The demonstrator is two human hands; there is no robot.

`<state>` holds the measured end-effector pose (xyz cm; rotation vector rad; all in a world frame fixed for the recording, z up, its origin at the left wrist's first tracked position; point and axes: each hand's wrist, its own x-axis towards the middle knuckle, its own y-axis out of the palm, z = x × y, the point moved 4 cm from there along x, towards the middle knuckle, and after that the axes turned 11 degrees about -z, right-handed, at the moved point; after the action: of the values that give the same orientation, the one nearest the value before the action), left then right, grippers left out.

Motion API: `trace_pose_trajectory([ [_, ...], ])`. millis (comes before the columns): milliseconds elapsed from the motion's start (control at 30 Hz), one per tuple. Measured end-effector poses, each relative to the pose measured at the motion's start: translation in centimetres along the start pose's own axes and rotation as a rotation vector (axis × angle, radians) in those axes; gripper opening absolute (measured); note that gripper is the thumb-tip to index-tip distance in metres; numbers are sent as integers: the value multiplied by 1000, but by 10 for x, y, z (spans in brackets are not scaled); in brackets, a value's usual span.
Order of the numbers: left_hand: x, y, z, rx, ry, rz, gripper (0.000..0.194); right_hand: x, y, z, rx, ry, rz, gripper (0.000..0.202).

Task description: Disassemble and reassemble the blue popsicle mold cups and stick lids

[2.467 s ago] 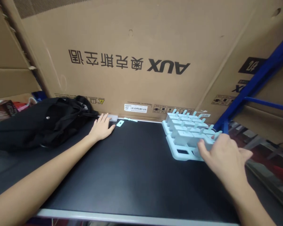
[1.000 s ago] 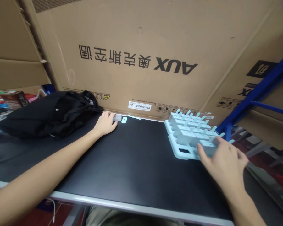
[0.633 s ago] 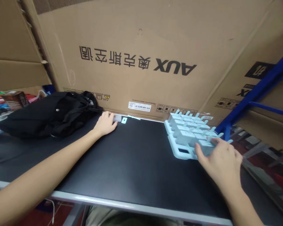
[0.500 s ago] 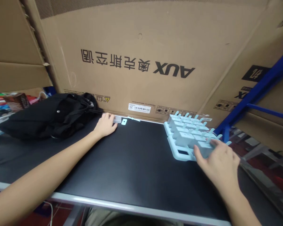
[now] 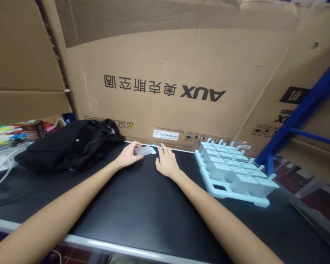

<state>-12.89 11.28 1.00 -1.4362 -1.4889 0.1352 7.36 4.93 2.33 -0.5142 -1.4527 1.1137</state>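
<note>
At the back of the black table, my left hand (image 5: 129, 155) is closed around a small translucent popsicle mould (image 5: 143, 150), thumb on the near side and fingers on the far side. A flat light-blue piece (image 5: 153, 150) shows just beyond the mould's right end. My right hand (image 5: 167, 161) is close by on the right, palm down with fingers stretched out and slightly apart. Its fingertips are at a thin light-blue stick (image 5: 154, 146), partly hidden by them; whether they touch it I cannot tell. To the right stands a light-blue rack (image 5: 205, 176) full of popsicle moulds (image 5: 245, 183) with upright sticks.
A black bag (image 5: 63, 148) lies on the left, beside white cables (image 5: 9, 167) and colourful packages (image 5: 5, 134). Behind the table (image 5: 137, 212) rises a large cardboard box (image 5: 165, 44). A blue metal post (image 5: 299, 113) slants along the right side.
My right hand has left the rack and moved left to the small light-blue parts. My left hand has picked up the translucent mould, shifting it slightly. The view has tilted up.
</note>
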Motion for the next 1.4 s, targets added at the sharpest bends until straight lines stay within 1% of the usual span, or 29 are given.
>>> trace_pose_trajectory([
  [67,3,-4,1,-236,-42,-108,54,16,10,-4,26,-5,9,56],
  [100,5,-8,1,-387,-63,-176,58,18,12,-5,43,-21,17,52],
  [167,7,-15,-2,-660,-86,-302,64,11,8,-5,76,-54,32,42],
  [200,7,-18,-5,-741,-86,-345,65,4,4,-5,88,-64,38,39],
  [300,4,-24,-16,-856,-90,-417,61,-23,-13,-8,115,-54,43,31],
  [367,-1,-25,-28,-883,-47,-409,53,-40,-26,-13,137,-28,39,23],
  [433,-8,-22,-44,-858,58,-334,51,-49,-38,-20,172,12,27,19],
  [467,-13,-19,-53,-818,125,-277,53,-50,-44,-24,198,37,17,24],
  [533,-22,-12,-69,-674,264,-148,62,-48,-56,-30,249,85,-16,35],
  [600,-30,-5,-82,-491,381,-49,70,-42,-68,-34,379,155,-80,33],
  [667,-35,0,-91,-348,466,13,76,-37,-77,-35,685,277,-157,30],
  [733,-37,2,-94,-281,513,36,78,-36,-77,-32,1091,429,-190,30],
  [767,-38,2,-95,-264,529,33,79,-38,-74,-28,1266,497,-175,31],
  [800,-38,2,-95,-252,540,22,79,-40,-70,-23,1388,549,-133,33],
  [867,-39,1,-94,-235,547,-18,79,-46,-57,-11,1524,615,-7,36],
  [967,-40,-1,-90,-209,534,-32,82,-54,-38,5,1562,621,175,38],
  [1033,-40,-1,-89,-205,535,1,88,-56,-32,11,1565,598,219,41],
  [1100,-40,-2,-89,-229,552,24,96,-56,-31,12,1573,577,204,41],
  [1167,-40,-3,-87,-263,561,24,100,-55,-34,10,1582,567,153,39],
  [1300,-39,-2,-82,-253,550,9,98,-53,-40,7,1601,571,61,37],
  [1400,-40,0,-79,-218,566,9,97,-53,-40,7,1608,569,15,38],
])
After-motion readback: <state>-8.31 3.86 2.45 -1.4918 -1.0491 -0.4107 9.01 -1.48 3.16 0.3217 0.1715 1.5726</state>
